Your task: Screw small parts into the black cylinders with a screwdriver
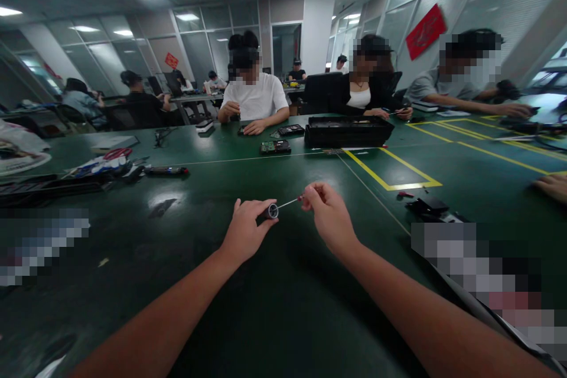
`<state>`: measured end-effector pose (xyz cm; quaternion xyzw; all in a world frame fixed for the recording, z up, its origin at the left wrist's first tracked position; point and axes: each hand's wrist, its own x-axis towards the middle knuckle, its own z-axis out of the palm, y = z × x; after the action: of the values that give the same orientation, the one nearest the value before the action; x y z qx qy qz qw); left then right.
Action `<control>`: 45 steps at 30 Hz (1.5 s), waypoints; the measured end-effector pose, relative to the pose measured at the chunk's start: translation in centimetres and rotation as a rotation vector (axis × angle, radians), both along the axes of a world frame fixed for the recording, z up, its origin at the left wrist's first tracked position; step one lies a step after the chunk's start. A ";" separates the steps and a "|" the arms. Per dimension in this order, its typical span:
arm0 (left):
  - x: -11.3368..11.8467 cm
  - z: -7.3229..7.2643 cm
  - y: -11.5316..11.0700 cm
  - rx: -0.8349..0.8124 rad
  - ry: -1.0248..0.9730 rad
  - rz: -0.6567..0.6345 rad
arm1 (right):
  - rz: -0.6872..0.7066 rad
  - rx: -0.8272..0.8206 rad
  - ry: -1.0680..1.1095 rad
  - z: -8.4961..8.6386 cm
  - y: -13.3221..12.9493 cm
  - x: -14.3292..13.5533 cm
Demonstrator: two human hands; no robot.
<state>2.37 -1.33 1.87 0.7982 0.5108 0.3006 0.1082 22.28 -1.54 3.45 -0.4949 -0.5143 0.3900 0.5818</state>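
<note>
Above the green tabletop, my left hand (245, 227) is closed around a small dark cylinder with a pale ring at its round end (273, 211). Between the fingers of my right hand (330, 212) is a thin screwdriver (289, 203) with a red part near the fingertips. Its metal shaft points left, and the tip meets or comes very close to the cylinder's rim; I cannot tell whether they touch. My fingers cover most of the cylinder's body and the screwdriver's handle.
Ahead on the green table (212, 183) lie a circuit board (275, 146) and a long black housing (349, 132). A dark pen-like tool (166, 170) and a pile of cables and parts are at left. Black parts (432, 208) lie right. Several people sit across the table.
</note>
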 end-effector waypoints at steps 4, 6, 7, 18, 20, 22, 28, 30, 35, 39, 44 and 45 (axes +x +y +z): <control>0.1 0.2 0.1 0.063 0.056 -0.039 | -0.063 -0.217 0.379 -0.5 1.0 0.2; 0.1 0.0 0.2 0.006 0.080 -0.051 | -0.113 -0.219 0.373 -0.7 1.2 0.4; 0.0 -0.2 0.3 -0.021 0.084 -0.057 | -0.127 -0.201 0.344 -0.7 1.2 0.4; 0.0 -0.2 0.2 -0.053 -0.015 -0.032 | -0.051 -0.064 0.118 -0.5 0.4 0.0; 0.0 -0.2 0.2 -0.046 -0.020 -0.034 | -0.053 -0.058 0.102 -0.7 0.5 0.0; 0.0 -0.3 0.2 -0.039 -0.027 -0.035 | -0.057 -0.053 0.088 -0.7 0.6 0.0; -0.1 -0.4 0.3 -0.038 -0.035 -0.031 | -0.049 -0.041 0.026 -0.1 0.3 0.2; -0.2 -0.4 0.3 -0.044 -0.036 -0.030 | -0.045 -0.021 -0.018 0.1 0.2 0.2; -0.1 -0.1 0.2 -0.055 -0.046 -0.023 | -0.075 -0.001 -0.031 -0.2 0.4 0.3; -0.2 0.0 0.1 -0.052 -0.066 -0.027 | -0.062 -0.027 0.028 -0.3 0.4 0.3; -0.3 -0.2 0.3 -0.057 -0.076 -0.007 | -0.076 0.024 -0.114 0.2 -0.2 0.3; -0.3 -0.3 0.4 -0.055 -0.077 -0.003 | -0.076 0.025 -0.119 0.3 -0.3 0.3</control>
<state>2.05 -0.95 1.60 0.7836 0.5130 0.3167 0.1501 22.61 -1.85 3.73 -0.5290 -0.5336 0.3313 0.5707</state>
